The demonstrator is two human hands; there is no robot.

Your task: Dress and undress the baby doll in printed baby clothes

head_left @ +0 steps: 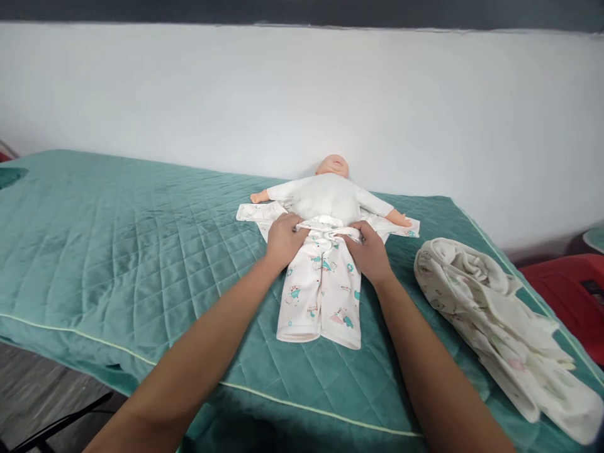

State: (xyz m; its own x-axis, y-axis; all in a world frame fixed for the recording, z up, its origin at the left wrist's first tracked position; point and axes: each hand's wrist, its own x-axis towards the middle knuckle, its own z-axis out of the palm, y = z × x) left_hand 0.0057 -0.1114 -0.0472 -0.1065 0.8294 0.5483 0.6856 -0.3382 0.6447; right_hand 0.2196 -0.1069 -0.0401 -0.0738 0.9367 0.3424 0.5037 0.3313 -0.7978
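A baby doll [325,195] with a white cloth body lies on its back, its head by the wall and its arms spread. White baby pants [321,289] with a green and pink print lie over its lower body, legs toward me. My left hand [285,238] grips the waistband at its left side, and my right hand [370,250] grips it at the right; both sets of fingers are closed on the cloth. Beneath the doll a printed baby top [259,212] is spread out, a sleeve showing on each side. The doll's legs are hidden.
A green quilted cover [155,245] lies over the bed. To the right rests a bundled, printed white cloth [491,314]. Behind stands a white wall [189,94]. A red object [566,296] is beyond the right edge, and a dark bar [66,418] shows at lower left.
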